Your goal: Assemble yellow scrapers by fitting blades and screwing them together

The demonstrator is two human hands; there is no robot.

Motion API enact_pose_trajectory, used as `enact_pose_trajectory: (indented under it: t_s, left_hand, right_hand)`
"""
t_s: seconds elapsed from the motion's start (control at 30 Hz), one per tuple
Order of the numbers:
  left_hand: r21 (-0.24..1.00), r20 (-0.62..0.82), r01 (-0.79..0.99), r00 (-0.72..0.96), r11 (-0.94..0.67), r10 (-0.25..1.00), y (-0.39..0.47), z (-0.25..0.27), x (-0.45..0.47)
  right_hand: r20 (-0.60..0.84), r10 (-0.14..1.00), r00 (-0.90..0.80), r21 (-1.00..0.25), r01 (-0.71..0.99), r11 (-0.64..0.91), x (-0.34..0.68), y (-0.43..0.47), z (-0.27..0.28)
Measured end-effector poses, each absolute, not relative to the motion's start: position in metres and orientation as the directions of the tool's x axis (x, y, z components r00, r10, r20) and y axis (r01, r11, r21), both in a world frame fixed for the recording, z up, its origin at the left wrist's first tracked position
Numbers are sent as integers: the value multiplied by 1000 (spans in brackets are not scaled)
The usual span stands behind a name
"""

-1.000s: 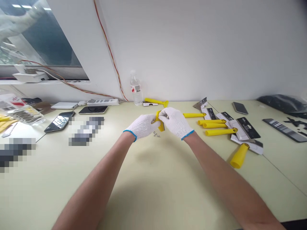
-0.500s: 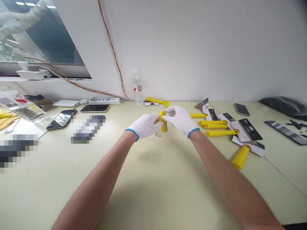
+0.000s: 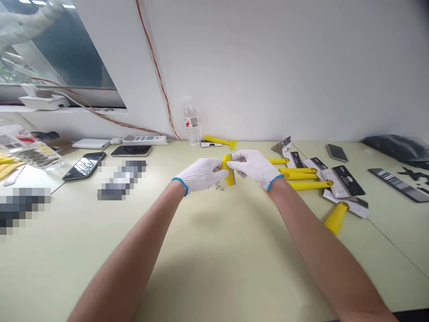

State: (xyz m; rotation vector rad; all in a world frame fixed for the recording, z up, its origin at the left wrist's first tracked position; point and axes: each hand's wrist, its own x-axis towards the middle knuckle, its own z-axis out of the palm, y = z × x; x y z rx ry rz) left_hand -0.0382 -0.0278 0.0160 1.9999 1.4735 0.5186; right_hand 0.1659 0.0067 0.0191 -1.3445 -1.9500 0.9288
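Both my hands wear white knit gloves with blue cuffs and meet over the table. In the fingers of my left hand [image 3: 203,174] is a yellow scraper head [image 3: 229,178], held upright with a thin metal blade along its right side. My right hand [image 3: 252,166] pinches the same scraper head from the right, thumb against the blade side. The fingertips behind it are partly hidden. Several small silver screws [image 3: 219,188] lie on the table just below the scraper head.
Several yellow handles [image 3: 311,184] with black-and-white cards [image 3: 343,181] lie at the right. A yellow scraper [image 3: 219,141] rests by the wall beside a water bottle [image 3: 192,123]. Phones [image 3: 84,166] and a power strip [image 3: 145,140] are at the left, a black bag [image 3: 395,150] far right.
My right hand and forearm have shifted slightly right, and my left hand slightly left. Both still hold the scraper head, which stays in nearly the same place. The view has moved a little.
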Motion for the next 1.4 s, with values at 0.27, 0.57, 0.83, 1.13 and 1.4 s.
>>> enact_pose_trajectory:
  t_s: [0.27, 0.57, 0.83, 1.13, 1.4]
  left_hand:
    - [626, -62, 757, 288, -188, 955, -32, 26, -35]
    - [651, -31, 743, 233, -158, 972, -28, 19, -38]
    - [613, -37, 774, 228, -158, 973, -29, 21, -39]
    - [573, 19, 803, 186, -163, 982, -33, 27, -29]
    - [512, 103, 837, 161, -191, 982, -39, 32, -19]
  right_hand:
    - [145, 919, -365, -672, 646, 363, 167, -6, 31]
    - [401, 838, -371, -493, 683, 539, 156, 0, 23]
    - [371, 831, -414, -473, 686, 553, 154, 3, 18]
    - [257, 915, -312, -647, 648, 403, 149, -1, 12]
    - [171, 970, -174, -799, 551, 240, 150, 3, 8]
